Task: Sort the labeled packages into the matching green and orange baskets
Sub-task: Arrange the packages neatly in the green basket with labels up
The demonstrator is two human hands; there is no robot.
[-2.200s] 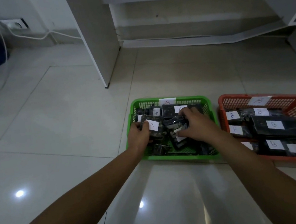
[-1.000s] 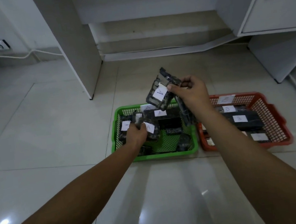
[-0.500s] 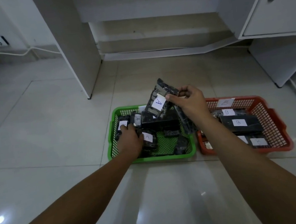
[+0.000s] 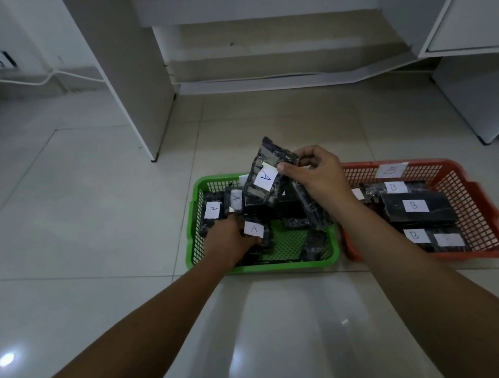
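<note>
Sorting labelled packages: both hands at the green basket (image 4: 194,227), the orange basket (image 4: 477,190) touching its right side.

The right hand (image 4: 313,177) pinches a dark package (image 4: 268,175) marked "A" by its upper corner, thumb on the label; it hangs above the basket's far half, long axis tilted from upper right to lower left, label facing the camera. The left hand (image 4: 228,242) reaches into the basket's near-left part, fingers curled on another "A" package (image 4: 257,232) lying there. Bare mesh shows at the near centre. Open floor tiles (image 4: 72,228) extend left and toward the camera; a white cabinet panel (image 4: 129,77) stands behind.
</note>
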